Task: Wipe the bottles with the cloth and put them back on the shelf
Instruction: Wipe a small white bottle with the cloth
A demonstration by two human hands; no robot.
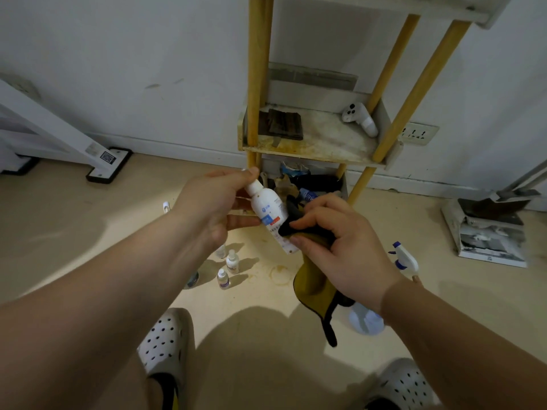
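Observation:
My left hand (213, 202) grips the top of a white bottle (268, 207) with a blue and red label, tilted, in front of the shelf. My right hand (340, 235) holds a yellow and black cloth (313, 279) pressed round the bottle's lower part; the cloth's free end hangs down. Three small clear bottles (232, 261) stand on the floor below my hands. The wooden shelf (319, 143) with yellow posts stands against the wall; its middle board is stained.
A white controller (359, 118) and a dark folded item (284, 124) lie on the middle board. The bottom tier holds clutter (307, 180). A spray bottle (405, 258) stands at the right, a stack of papers (488, 232) farther right. A wall socket (417, 133) is beside the shelf.

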